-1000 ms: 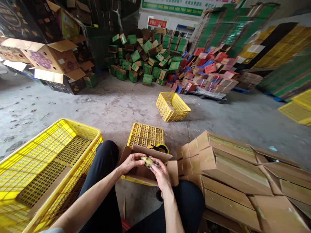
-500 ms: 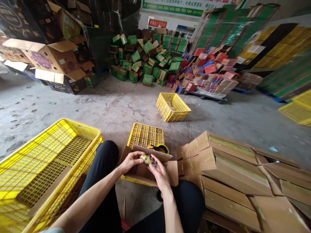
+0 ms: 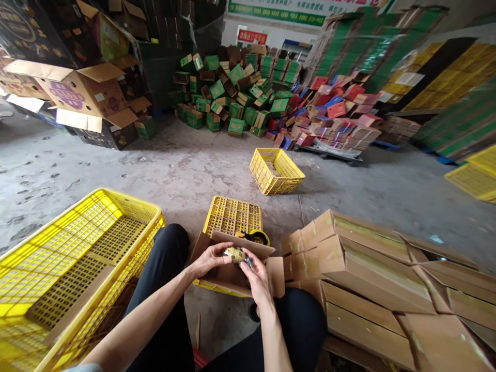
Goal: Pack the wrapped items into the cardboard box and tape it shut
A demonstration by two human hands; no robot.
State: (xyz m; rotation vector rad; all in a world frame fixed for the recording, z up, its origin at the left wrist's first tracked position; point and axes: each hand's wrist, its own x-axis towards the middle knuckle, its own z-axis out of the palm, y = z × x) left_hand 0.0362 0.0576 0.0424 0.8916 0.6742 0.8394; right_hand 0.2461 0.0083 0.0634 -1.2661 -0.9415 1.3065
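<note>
Between my two hands is a small oblong yellow item in a clear printed plastic wrapper (image 3: 234,253); what is inside I cannot make out. The fingers of my left hand (image 3: 212,258) pinch its left end. My right hand (image 3: 254,271) grips the crinkled right end of the wrapper. Both hands are over an open cardboard box (image 3: 225,284), whose contents are mostly hidden by them. The box rests on a yellow plastic crate (image 3: 232,214). Just behind the box lies a black and yellow tape dispenser (image 3: 253,236).
A large yellow crate (image 3: 134,204) stands left of my legs. On the right are stacked brown cardboard boxes (image 3: 372,268). Another yellow crate (image 3: 277,184) sits on the floor ahead. Farther back are heaps of green boxes (image 3: 236,126) and red boxes (image 3: 335,109).
The yellow item has turned slightly between my hands, showing a smoother face with dark print. My fingers have shifted a little on it. The surroundings stay the same.
</note>
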